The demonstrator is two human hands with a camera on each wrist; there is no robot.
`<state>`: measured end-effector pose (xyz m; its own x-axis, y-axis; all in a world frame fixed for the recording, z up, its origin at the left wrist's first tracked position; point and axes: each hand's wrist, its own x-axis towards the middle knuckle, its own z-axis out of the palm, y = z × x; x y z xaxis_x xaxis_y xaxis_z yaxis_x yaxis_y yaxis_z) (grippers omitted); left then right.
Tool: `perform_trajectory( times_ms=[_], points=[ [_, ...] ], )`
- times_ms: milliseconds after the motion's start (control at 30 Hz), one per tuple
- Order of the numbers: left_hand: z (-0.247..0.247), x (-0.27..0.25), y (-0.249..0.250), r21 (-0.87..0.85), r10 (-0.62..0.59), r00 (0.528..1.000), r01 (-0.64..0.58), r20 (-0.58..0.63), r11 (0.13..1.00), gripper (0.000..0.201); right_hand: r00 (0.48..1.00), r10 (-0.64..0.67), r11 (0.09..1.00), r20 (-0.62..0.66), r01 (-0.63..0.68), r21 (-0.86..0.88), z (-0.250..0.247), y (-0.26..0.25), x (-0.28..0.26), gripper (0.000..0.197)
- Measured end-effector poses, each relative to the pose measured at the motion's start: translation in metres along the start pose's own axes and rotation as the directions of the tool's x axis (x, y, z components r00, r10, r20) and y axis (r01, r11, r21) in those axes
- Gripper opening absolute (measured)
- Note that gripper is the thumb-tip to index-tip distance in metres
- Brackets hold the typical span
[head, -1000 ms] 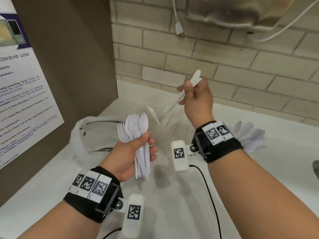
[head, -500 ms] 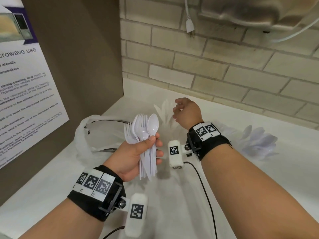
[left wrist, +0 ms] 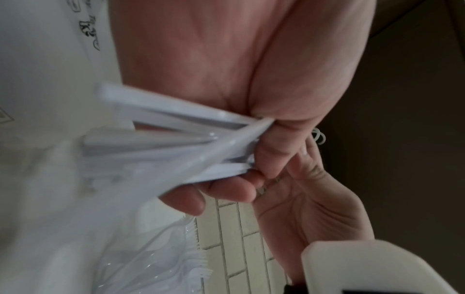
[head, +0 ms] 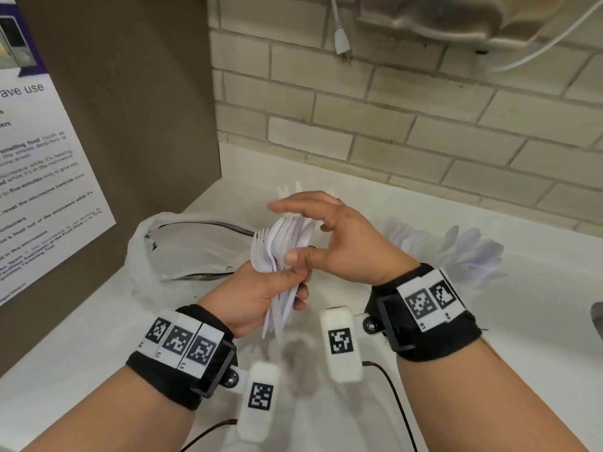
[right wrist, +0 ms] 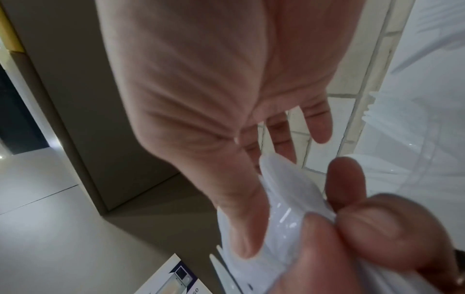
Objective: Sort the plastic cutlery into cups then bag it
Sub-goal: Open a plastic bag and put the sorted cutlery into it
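Note:
My left hand [head: 295, 278] grips a bundle of white plastic forks and spoons [head: 280, 243] upright by the handles. My right hand [head: 284, 230] lies over the heads of the bundle with straight fingers, its thumb [right wrist: 241, 218] touching the side. The left wrist view shows the handles [left wrist: 176, 139] fanned out below my left fingers [left wrist: 226, 189]. Behind my right hand, white cutlery tips [head: 293, 187] stick up; the cup under them is hidden. A fan of white spoons [head: 470, 249] stands at the right. A white plastic bag [head: 153, 249] lies open at the left.
A white counter [head: 489, 337] runs to a brick wall [head: 391, 125] at the back. A brown panel with a poster [head: 49, 177] closes the left side. A plug [head: 342, 44] hangs above. A sink edge [head: 597, 318] shows at the far right.
My right hand held one white utensil raised, lowered it behind to the standing cutlery, let it go, and came back empty onto the bundle. My left hand kept its grip.

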<state>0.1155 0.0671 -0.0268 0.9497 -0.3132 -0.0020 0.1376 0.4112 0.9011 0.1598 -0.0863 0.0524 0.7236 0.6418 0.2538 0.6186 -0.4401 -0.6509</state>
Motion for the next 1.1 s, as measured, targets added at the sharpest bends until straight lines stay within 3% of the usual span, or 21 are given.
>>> perform_trajectory(
  times_ms=[67, 200, 267, 400, 567, 700, 833, 933, 1100],
  points=[
    [0.003, 0.000, -0.001, 0.054, -0.009, 1.000, 0.010, -0.003, 0.998, 0.012, 0.998, -0.015, 1.000, -0.057, 0.014, -0.015, 0.001, 0.001, -0.001, 0.042],
    [0.008, 0.000, -0.004, 0.143, -0.030, 0.999, 0.024, 0.041, 0.989, 0.016, 0.991, 0.088, 0.992, -0.102, -0.078, 0.095, 0.000, -0.001, -0.002, 0.015],
    [0.012, 0.000, -0.004, 0.143, -0.039, 0.998, 0.033, 0.043, 0.989, 0.018, 0.987, 0.082, 0.992, -0.141, -0.067, 0.107, 0.000, -0.003, -0.002, 0.016],
    [0.013, -0.001, 0.000, 0.087, -0.041, 0.998, 0.036, 0.053, 0.996, 0.025, 0.982, 0.182, 0.983, -0.057, -0.183, -0.019, -0.001, 0.001, -0.004, 0.045],
    [0.010, -0.001, 0.001, 0.099, -0.037, 0.997, 0.030, 0.072, 0.995, 0.022, 0.960, 0.260, 0.954, -0.099, -0.240, 0.182, -0.003, -0.002, -0.006, 0.018],
    [0.009, -0.002, -0.002, 0.112, -0.040, 0.997, 0.032, 0.071, 0.993, 0.022, 0.941, 0.276, 0.939, -0.197, -0.220, 0.265, -0.003, 0.001, -0.006, 0.019],
    [0.008, -0.002, 0.001, 0.118, -0.040, 0.994, 0.028, 0.101, 0.993, 0.022, 0.928, 0.320, 0.899, -0.191, -0.233, 0.371, -0.002, 0.003, -0.008, 0.029],
    [0.009, -0.002, 0.000, 0.118, -0.025, 0.996, 0.015, 0.087, 0.993, 0.022, 0.928, 0.278, 0.933, -0.247, -0.200, 0.298, 0.000, 0.001, -0.011, 0.033],
    [0.014, 0.001, -0.003, 0.085, 0.029, 0.999, -0.031, 0.020, 0.996, 0.014, 0.879, 0.230, 0.971, -0.418, -0.176, 0.164, 0.010, 0.001, -0.011, 0.038]
  ],
)
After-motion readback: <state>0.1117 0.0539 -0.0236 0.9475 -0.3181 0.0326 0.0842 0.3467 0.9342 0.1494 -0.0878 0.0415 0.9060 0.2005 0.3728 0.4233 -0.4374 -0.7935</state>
